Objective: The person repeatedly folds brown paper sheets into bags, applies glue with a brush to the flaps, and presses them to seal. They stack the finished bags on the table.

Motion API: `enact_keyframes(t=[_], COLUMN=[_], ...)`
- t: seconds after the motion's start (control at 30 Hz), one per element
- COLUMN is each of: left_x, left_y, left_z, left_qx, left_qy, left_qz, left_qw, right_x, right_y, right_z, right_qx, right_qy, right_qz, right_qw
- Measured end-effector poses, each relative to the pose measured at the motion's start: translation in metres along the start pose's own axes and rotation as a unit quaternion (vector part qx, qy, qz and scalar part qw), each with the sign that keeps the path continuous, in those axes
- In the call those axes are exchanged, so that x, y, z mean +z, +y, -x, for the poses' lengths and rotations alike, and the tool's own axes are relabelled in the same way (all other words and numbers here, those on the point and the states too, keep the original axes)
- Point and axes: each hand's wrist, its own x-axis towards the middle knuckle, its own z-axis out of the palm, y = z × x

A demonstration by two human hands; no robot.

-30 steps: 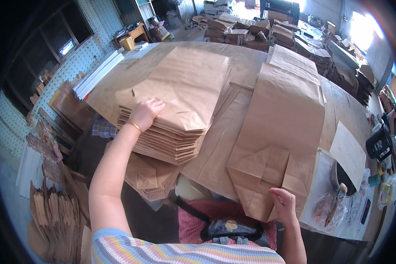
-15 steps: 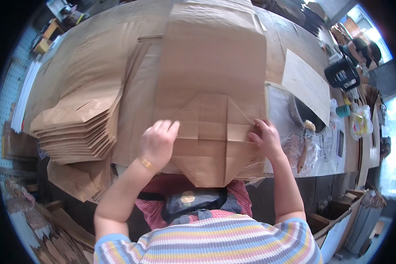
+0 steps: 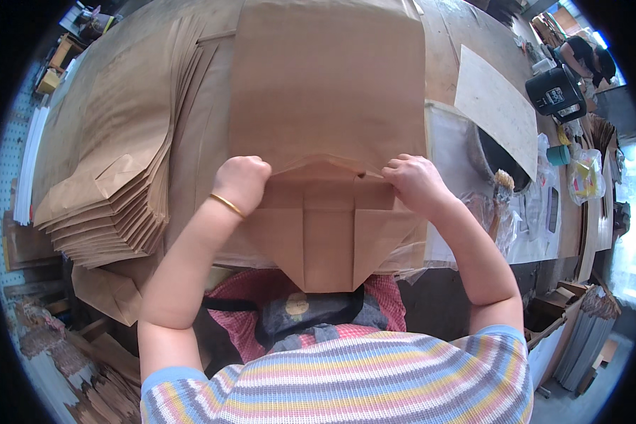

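Note:
A large brown paper bag [image 3: 325, 92] lies in front of me, its creased bottom end toward my body. My left hand [image 3: 244, 182] is closed in a pinch on the left side of the bag's bottom fold. On the right side of that fold, the curled fingers of my right hand [image 3: 418, 182] grip the paper too. Between both hands the folded edge bows upward, slightly off the sheet below. The pointed near flap [image 3: 328, 247] hangs over the table edge by my apron. My fingertips are partly hidden by the knuckles.
A fanned stack of folded paper bags [image 3: 106, 198] stands at the left. To the right are a brush [image 3: 502, 191] on clear plastic, a dark basin [image 3: 491, 159] under a pale board [image 3: 495, 106], and a black container [image 3: 555, 92]. Another person [image 3: 586, 56] works at the far right.
Both hands have moved away from my body and closed on the bag's bottom fold. The diamond-shaped far part has been bent over, and its edge now rises between my hands.

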Motion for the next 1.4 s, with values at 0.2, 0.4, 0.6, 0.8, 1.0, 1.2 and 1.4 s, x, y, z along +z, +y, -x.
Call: enact_keyframes(t=[0.2,0.4,0.6,0.8,1.0,1.2,1.4], left_x=[0.023,0.02,0.02,0.017,0.015,0.024,0.01], left_y=[0.055,0.08,0.038,0.021,0.067,0.049,0.062], left_z=[0.031,0.042,0.062,0.029,-0.015,-0.009,-0.011], left_qx=[-0.009,0.013,-0.041,-0.066,-0.086,-0.09,-0.102], left_qy=[0.088,0.006,0.016,0.134,0.328,0.298,0.305], left_qz=[-0.096,0.157,0.133,0.397,0.275,0.376,0.319], left_qw=[0.991,0.987,0.99,0.906,0.9,0.873,0.891], right_x=[0.034,0.045,0.044,0.045,0.062,0.03,0.021], right_y=[-0.046,-0.102,-0.072,-0.032,-0.028,-0.054,-0.098], right_z=[0.019,0.0,0.04,0.018,0.012,0.021,-0.011], right_qx=[0.07,0.059,0.171,0.209,0.168,0.197,0.069], right_qy=[0.101,0.103,0.135,0.271,0.332,0.447,0.384], right_qz=[0.031,-0.11,-0.081,-0.464,-0.35,-0.34,-0.296], right_qw=[0.992,0.987,0.972,0.817,0.86,0.804,0.872])
